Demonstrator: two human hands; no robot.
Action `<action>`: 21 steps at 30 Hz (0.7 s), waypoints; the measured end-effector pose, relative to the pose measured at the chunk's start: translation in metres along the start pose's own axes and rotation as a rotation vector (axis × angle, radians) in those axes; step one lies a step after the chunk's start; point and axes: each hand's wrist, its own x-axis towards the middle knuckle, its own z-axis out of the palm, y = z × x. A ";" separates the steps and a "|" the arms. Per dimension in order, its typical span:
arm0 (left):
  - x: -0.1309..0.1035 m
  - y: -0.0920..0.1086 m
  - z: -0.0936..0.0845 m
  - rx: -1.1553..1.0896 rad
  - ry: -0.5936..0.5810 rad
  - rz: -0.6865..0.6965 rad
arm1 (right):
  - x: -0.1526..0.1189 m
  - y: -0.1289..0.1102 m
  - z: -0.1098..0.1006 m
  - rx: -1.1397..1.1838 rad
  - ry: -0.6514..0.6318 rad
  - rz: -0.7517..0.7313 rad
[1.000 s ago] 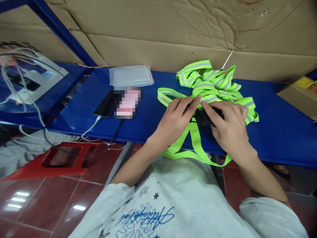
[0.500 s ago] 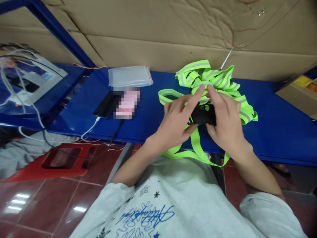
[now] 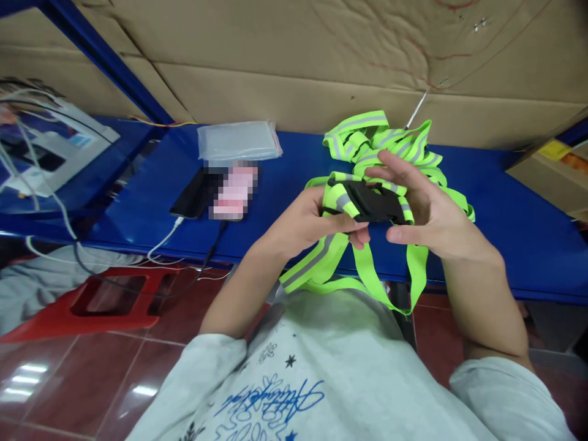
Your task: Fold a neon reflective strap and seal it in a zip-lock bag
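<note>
Left hand (image 3: 305, 222) and right hand (image 3: 429, 211) are both closed on the black plastic side-release buckle (image 3: 371, 205), raised above the blue metal shelf (image 3: 514, 226). Fluorescent green reflective webbing straps (image 3: 381, 144) lie heaped at 12 o'clock from the buckle; loops hang at 6 o'clock. Black smartphone (image 3: 193, 193) lies at 9 o'clock.

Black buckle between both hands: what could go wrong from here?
The left hand and right hand hold the black buckle above the table edge; a loose grip could drop it. The hanging green straps might snag or twist. Pulling may drag the strap pile forward.
</note>
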 end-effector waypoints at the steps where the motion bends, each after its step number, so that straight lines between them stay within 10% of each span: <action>1: 0.000 0.000 0.000 -0.045 0.006 0.017 | 0.001 0.002 -0.002 0.047 -0.041 0.034; 12: -0.003 0.004 0.013 -0.059 0.200 0.225 | -0.003 0.006 -0.006 0.543 -0.200 0.201; 21: -0.012 -0.012 0.027 0.048 0.365 0.337 | -0.001 -0.005 0.019 0.558 0.060 0.274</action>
